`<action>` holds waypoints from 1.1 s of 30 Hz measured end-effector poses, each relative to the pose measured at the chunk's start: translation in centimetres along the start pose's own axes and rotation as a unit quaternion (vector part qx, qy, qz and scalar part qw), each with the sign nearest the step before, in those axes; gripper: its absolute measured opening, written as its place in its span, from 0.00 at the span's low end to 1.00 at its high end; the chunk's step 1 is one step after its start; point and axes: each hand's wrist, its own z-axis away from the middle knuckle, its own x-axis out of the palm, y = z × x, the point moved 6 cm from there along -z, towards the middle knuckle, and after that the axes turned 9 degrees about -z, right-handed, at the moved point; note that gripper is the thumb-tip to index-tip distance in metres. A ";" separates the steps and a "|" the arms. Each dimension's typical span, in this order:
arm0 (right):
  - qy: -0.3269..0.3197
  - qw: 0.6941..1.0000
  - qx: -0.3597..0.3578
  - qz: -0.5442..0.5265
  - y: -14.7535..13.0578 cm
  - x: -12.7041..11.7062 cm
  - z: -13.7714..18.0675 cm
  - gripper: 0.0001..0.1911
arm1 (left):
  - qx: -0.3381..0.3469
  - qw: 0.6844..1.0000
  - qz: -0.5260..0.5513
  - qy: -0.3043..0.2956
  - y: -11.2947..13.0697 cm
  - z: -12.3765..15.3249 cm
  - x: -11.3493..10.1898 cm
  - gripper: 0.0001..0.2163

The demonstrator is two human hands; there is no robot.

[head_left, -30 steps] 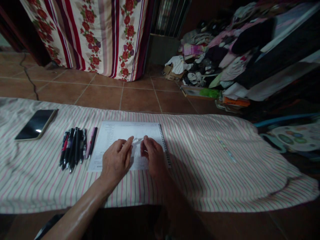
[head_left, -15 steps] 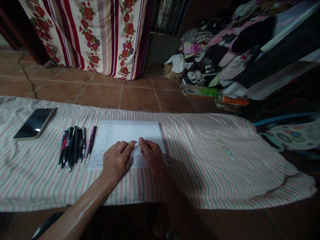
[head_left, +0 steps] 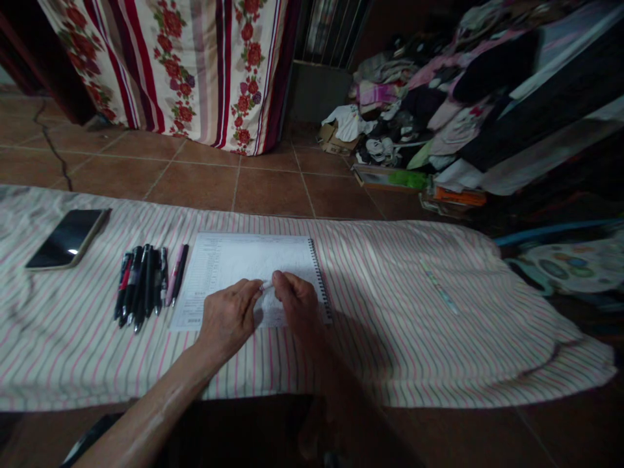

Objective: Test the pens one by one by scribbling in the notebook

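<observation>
My left hand (head_left: 228,315) and my right hand (head_left: 298,296) are closed in pinches, close together above a spiral notebook (head_left: 244,257). Between their fingertips shows a small, slim whitish piece (head_left: 266,285); most of it is hidden by the fingers, and its kind cannot be made out. The notebook has a white page with faint printed rows at left and a black coil along its right edge. To its left lies a group of pens (head_left: 141,286), mostly black, with a pink pen (head_left: 174,276) nearer the page. A pale green patterned pen-like stick (head_left: 439,286) lies apart at right.
A striped cloth (head_left: 380,260) covers the low surface. At far left lies a smartphone (head_left: 68,239). Beyond are a tiled floor (head_left: 268,192), a floral curtain (head_left: 205,78) and a heap of clothes (head_left: 419,97). A patterned plastic chair (head_left: 575,266) stands at right.
My hands have shifted slightly, the left one a little downward, and more of the whitish piece shows between the fingertips. The pens, notebook and phone stay in place.
</observation>
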 end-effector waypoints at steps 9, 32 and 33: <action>-0.037 0.994 -0.026 0.095 -0.8 0.2 0.1 0.20 | -0.025 0.998 -0.017 -0.058 -0.6 0.3 0.4 0.15; 0.022 0.961 0.141 -0.238 2.6 -0.1 -0.4 0.17 | -0.138 0.974 -0.040 -0.178 -1.0 0.4 2.4 0.14; 0.027 0.956 0.155 -0.248 2.5 -0.1 -0.3 0.18 | -0.141 0.973 -0.043 -0.178 -1.0 0.5 2.4 0.15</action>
